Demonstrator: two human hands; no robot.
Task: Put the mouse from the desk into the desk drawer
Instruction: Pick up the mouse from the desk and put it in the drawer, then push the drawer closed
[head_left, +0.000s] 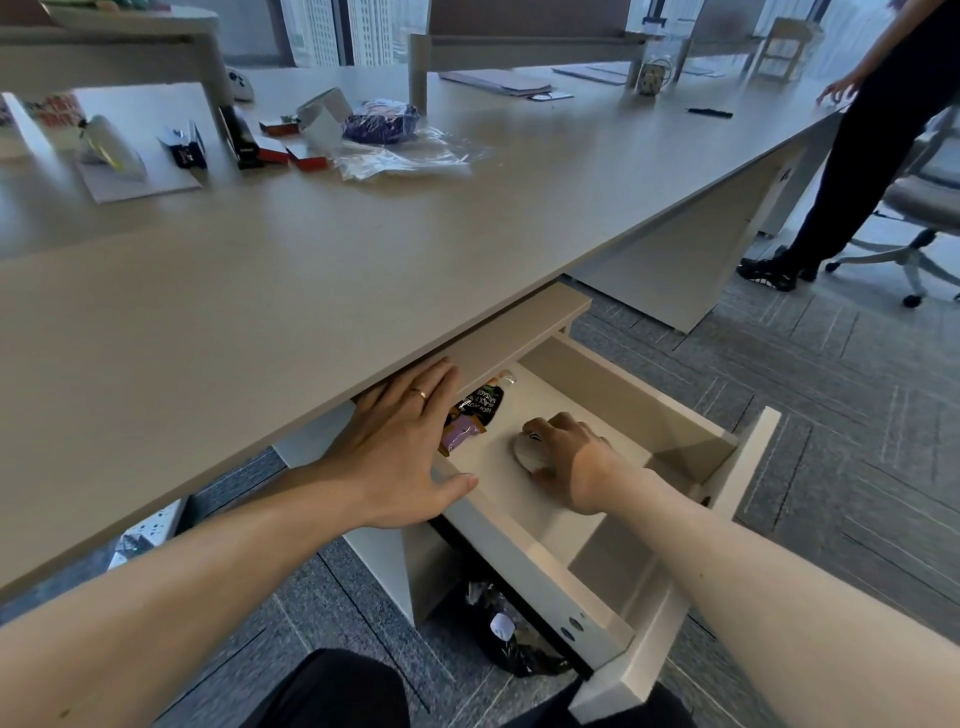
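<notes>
The desk drawer (748, 467) is pulled out below the desk's front edge. Inside it, my right hand (571, 457) is wrapped over a pale beige mouse (525, 451) that rests on the drawer floor; my fingers cover most of it. My left hand (400, 447) lies flat with fingers apart on the desk edge (260, 364) just left of the drawer, a ring on one finger.
Snack packets (475, 415) lie at the drawer's back left. Boxes, a plastic bag and papers (363, 140) sit at the desk's far side. A black bag (509, 639) lies on the floor under the drawer. A person (883, 130) and an office chair (924, 208) stand at the right.
</notes>
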